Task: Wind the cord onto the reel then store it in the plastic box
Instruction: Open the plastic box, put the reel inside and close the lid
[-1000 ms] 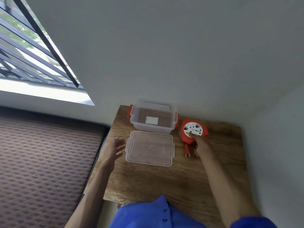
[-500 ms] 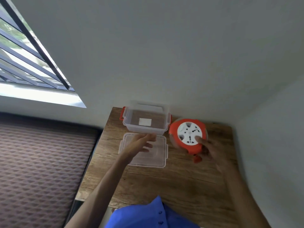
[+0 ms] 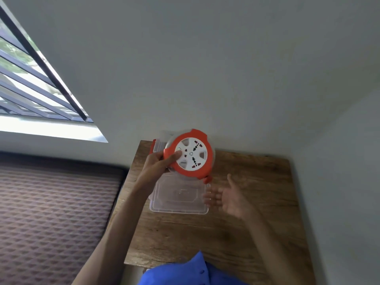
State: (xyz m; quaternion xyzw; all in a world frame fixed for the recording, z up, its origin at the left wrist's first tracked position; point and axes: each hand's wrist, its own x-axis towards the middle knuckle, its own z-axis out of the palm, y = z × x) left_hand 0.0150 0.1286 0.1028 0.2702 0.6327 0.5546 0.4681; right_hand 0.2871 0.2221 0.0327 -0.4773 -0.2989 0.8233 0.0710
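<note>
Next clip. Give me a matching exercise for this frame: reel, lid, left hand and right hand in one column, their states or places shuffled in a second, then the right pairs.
Things:
1. reel
2. lid
3. left hand
4. right hand

States or places:
A. open and empty, palm showing, beside the lid
B. lying flat on the table
C. held up in the air, its white socket face toward the camera
D. shut on the orange rim, thumb on the white face

Pairs: 1-C, 2-B, 3-D, 4-A
</note>
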